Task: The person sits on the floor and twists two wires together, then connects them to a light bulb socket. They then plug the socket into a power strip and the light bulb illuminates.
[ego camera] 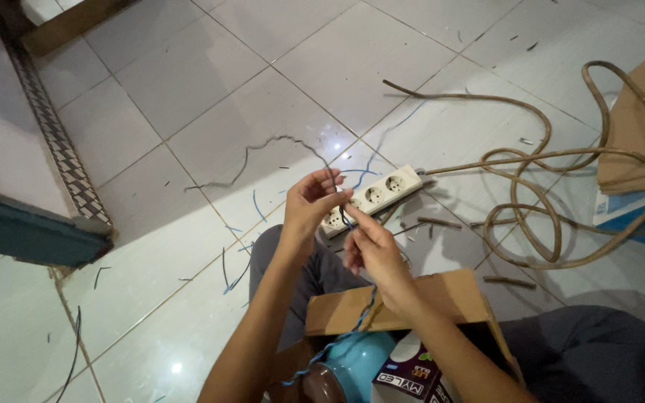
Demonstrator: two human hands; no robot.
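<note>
While pinching wire [337, 195], both hands [341, 224] raised.

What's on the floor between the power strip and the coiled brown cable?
In the head view, short cut cable pieces lie between the power strip and the coiled brown cable.

A glossy white tiled floor [210, 82] is strewn with work debris. A white four-socket power strip [373, 195] is laid near a tangled brown cable [539, 186]. A wavy grey wire [263, 149], blue wire offcuts [257, 207] and short brown sheath pieces [439, 222] are scattered nearby.
</note>
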